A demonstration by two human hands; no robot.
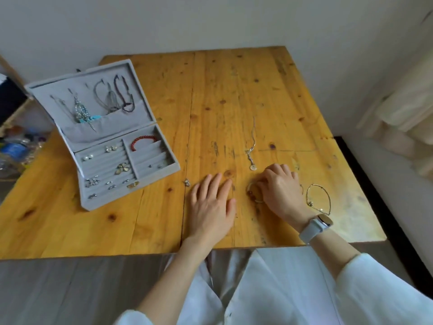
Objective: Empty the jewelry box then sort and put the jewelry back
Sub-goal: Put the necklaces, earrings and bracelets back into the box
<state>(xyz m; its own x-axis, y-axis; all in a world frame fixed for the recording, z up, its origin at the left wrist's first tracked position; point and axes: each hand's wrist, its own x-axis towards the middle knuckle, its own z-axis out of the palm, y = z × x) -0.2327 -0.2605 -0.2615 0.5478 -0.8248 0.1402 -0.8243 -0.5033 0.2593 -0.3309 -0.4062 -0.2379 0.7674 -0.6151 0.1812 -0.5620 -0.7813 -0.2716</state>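
Note:
A grey jewelry box (164, 171) stands open at the table's left, its lid holding several necklaces (118, 95), its tray holding earrings (111, 148) and a red bead bracelet (140, 141). My left hand (212, 202) rests flat on the table, fingers straight. My right hand (280, 187) has curled fingers on a gold bangle (251, 194) lying on the wood. A silver pendant necklace (251, 148) lies stretched out beyond it. A thin gold bracelet (318, 199) lies to the right of my right hand. A small silver charm (187, 182) sits left of my left hand.
The wooden table (234, 90) stands against a white wall. A shelf with clutter (14, 141) is at the far left. Pale fabric (403, 109) hangs at the right. The table's near edge (93, 255) runs just before my lap.

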